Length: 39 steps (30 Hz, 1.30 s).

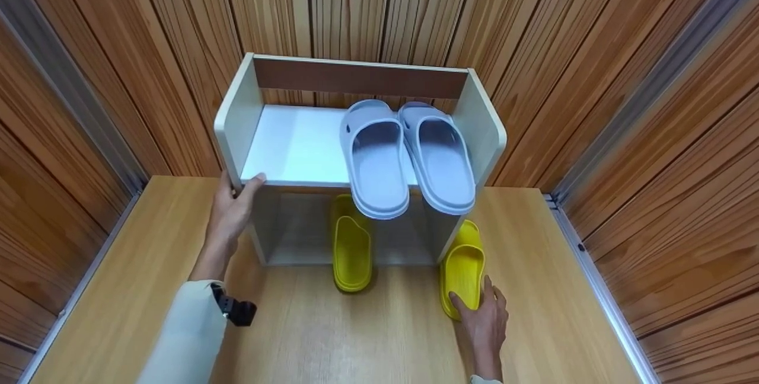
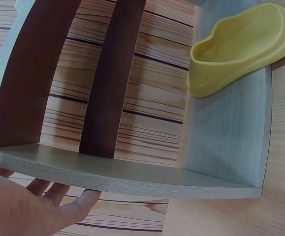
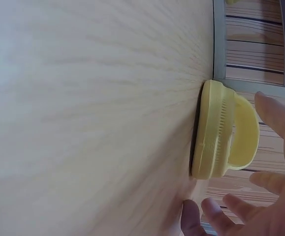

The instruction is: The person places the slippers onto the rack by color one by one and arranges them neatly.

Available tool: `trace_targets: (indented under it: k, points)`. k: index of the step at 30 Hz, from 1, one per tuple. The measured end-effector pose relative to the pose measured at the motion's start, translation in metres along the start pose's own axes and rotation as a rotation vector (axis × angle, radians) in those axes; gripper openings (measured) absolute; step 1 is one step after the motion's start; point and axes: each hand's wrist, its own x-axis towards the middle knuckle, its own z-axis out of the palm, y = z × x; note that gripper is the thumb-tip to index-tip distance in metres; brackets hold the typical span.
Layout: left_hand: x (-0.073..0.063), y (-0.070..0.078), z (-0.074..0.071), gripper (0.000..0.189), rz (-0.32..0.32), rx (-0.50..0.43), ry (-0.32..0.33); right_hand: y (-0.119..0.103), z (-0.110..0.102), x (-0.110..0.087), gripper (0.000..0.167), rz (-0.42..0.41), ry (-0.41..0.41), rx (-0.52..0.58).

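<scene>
A small pale two-tier shoe rack [image 1: 237,117] stands against the back wall. My left hand [image 1: 230,209] grips its left side panel, thumb over the upper shelf's front edge and fingers on the outer face. One yellow slipper [image 1: 353,253] lies on the lower shelf, its heel jutting past the front edge. Its mate, a second yellow slipper [image 1: 462,277], sits on the floor just right of the rack. Around that slipper's heel, my right hand [image 1: 485,319] has thumb and fingers spread apart; the right wrist view shows a gap between the hand and the slipper [image 3: 216,132].
Two light-blue slippers, a left one [image 1: 379,165] and a right one [image 1: 445,162], sit on the right half of the upper shelf, heels over its edge. Wood-panelled walls [image 1: 670,153] enclose the wooden floor [image 1: 385,336] behind and on both sides.
</scene>
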Motion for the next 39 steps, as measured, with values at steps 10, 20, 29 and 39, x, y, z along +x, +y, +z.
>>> trace_targets:
  k: [10, 20, 29, 39]
  points:
    - [-0.001, -0.001, 0.001, 0.084, 0.03, -0.01, 0.0, 0.004, -0.001, 0.0, 0.096, 0.046, -0.05, 0.069]
    - [0.002, 0.0, 0.0, 0.083, -0.013, -0.019, 0.002, 0.008, -0.005, 0.007, 0.083, 0.083, -0.084, 0.182]
    - [0.003, 0.0, -0.001, 0.083, -0.017, -0.022, -0.001, 0.014, -0.005, 0.005, 0.058, 0.052, -0.063, 0.245]
    - [-0.001, 0.0, 0.0, 0.084, 0.018, 0.012, 0.006, 0.017, -0.012, 0.002, 0.058, 0.042, -0.006, 0.23]
